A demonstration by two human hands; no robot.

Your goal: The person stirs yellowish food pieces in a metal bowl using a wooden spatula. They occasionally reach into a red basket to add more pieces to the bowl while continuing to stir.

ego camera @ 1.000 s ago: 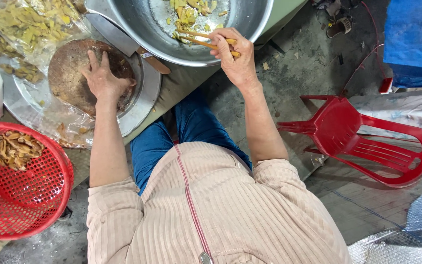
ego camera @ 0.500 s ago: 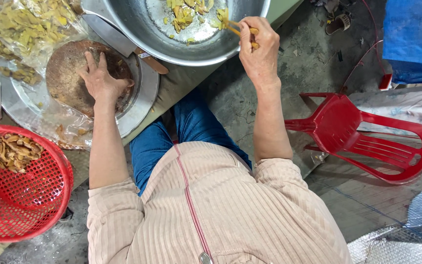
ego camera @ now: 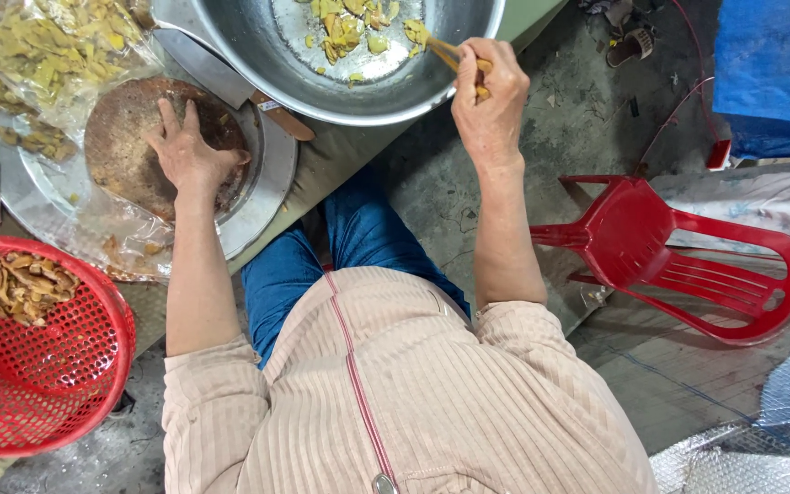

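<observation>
My left hand point(ego camera: 189, 155) lies flat, fingers spread, on a round brown wooden chopping board point(ego camera: 121, 137) that sits in a shallow metal tray point(ego camera: 262, 197). My right hand point(ego camera: 491, 101) is closed on a small bunch of yellow root strips point(ego camera: 441, 50), held over the near rim of a large metal bowl point(ego camera: 358, 91). Several yellow slices point(ego camera: 345, 23) lie at the bottom of the bowl. A cleaver with a wooden handle point(ego camera: 283, 119) lies between the board and the bowl.
A red perforated basket point(ego camera: 57, 384) with brown slices point(ego camera: 16, 284) stands at the lower left. Clear bags of yellow slices point(ego camera: 48, 46) lie beyond the board. A red plastic chair point(ego camera: 688, 261) stands on the concrete floor to the right, near a blue tarp point(ego camera: 770, 64).
My right hand has shifted a little to the right along the bowl's rim, and the strips now point into the bowl. My left hand has stayed on the board.
</observation>
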